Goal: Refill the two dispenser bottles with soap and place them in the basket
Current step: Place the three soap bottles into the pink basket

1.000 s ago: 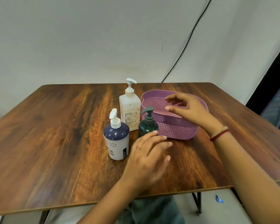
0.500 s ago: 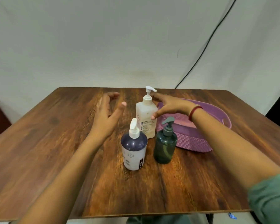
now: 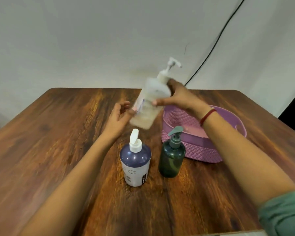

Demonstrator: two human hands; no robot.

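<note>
Whitish, cloudy plastic marks the pump bottle (image 3: 152, 103), held clear of the bench (image 3: 58, 133) and tilted, pump head up and to the right (motion blurs it). The right grip (image 3: 179, 97) wraps round its upper half, thumb on the near side. The left grip (image 3: 117, 120) is spread and loose just beside the bottle's lower end; whether it touches cannot be told. Three bottles in all: this one, a navy-and-white bottle (image 3: 134, 162) and a dark green pump bottle (image 3: 171, 159), both upright on the bench. One purple basket (image 3: 203, 150) sits just behind the green one.

Soft even light, motion-blurred centre.
</note>
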